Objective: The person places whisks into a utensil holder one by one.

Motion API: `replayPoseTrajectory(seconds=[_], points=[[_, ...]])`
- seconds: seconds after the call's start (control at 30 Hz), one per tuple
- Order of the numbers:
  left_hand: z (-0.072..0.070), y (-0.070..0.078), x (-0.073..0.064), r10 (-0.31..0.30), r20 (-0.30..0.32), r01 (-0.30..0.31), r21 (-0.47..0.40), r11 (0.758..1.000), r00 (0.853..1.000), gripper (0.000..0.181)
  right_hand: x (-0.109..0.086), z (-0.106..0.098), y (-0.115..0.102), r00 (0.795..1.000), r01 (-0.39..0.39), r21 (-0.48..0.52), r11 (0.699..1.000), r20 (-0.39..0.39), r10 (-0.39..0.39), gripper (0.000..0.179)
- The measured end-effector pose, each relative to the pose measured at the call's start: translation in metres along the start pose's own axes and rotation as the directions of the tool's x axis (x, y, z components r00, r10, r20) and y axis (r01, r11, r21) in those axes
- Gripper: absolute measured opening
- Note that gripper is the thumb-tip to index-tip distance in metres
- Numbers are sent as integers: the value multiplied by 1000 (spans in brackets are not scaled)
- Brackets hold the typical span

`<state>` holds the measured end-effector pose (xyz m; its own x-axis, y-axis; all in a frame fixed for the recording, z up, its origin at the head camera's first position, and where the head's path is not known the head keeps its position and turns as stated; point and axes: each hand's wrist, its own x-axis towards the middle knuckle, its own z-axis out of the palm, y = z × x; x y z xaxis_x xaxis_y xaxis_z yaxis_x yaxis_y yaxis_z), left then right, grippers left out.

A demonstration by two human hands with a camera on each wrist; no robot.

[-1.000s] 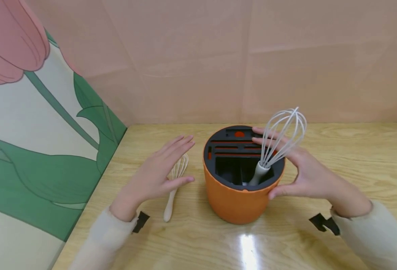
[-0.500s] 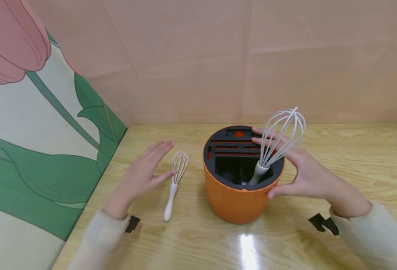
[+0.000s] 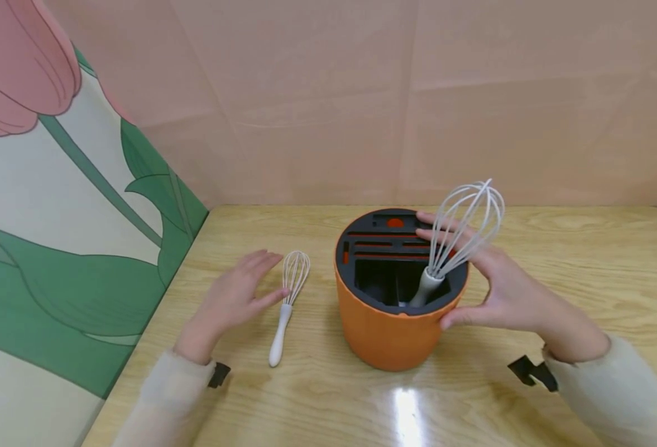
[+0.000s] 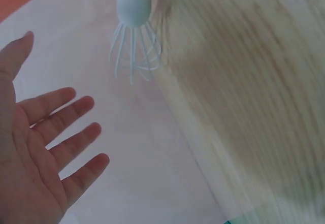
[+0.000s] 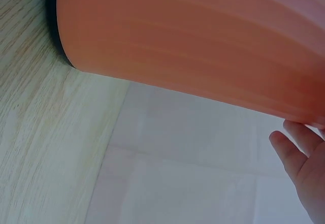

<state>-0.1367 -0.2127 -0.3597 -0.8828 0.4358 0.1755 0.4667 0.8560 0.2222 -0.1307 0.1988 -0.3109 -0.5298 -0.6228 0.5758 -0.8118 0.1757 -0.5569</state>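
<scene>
On the table, a small white whisk [image 3: 280, 335] lies with its wire head [image 3: 296, 273] pointing away. Close to its left is my left hand [image 3: 230, 301], fingers extended and thumb apart, the thumb tip overlapping the wires in the head view. The left wrist view shows that hand [image 4: 35, 153] with spread fingers, holding nothing, and the small whisk [image 4: 134, 5] beyond. An orange utensil holder [image 3: 389, 341] with a black slotted top stands upright. My right hand [image 3: 496, 285] grips its right side, thumb in front, fingers over the rim. A larger whisk [image 3: 470, 230] leans in it, handle down in the front-right compartment.
The light wood table [image 3: 602, 267] ends at a pinkish covered wall [image 3: 317, 124]. A panel with a printed tulip [image 3: 99, 298] borders the left side. Black pieces [image 3: 531, 372] sit near both sleeve cuffs.
My left hand has drawn back left and lowered slightly, uncovering the small whisk. The right hand, the utensil holder and the larger whisk have stayed in place.
</scene>
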Motion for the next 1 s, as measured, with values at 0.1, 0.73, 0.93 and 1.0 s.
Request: replayPoseTrajectory(seconds=[0.1, 0.73, 0.93, 1.0], points=[[4, -2, -1, -32, 40, 33, -37, 999, 999, 69, 0, 0, 0, 1000, 0, 1, 1000, 0, 0, 112], [19, -9, -6, -94, 224, 109, -56, 992, 970, 62, -1, 0, 1, 1000, -7, 1, 1000, -8, 7, 112], [25, -10, -4, -81, 246, 99, -61, 993, 966, 53, -1, 0, 1, 1000, -1, 9, 1000, -10, 1, 112], [27, -10, -3, -76, 251, 92, -55, 994, 965, 50, 0, 1, 1, 1000, 1, 9, 1000, -11, -1, 111]])
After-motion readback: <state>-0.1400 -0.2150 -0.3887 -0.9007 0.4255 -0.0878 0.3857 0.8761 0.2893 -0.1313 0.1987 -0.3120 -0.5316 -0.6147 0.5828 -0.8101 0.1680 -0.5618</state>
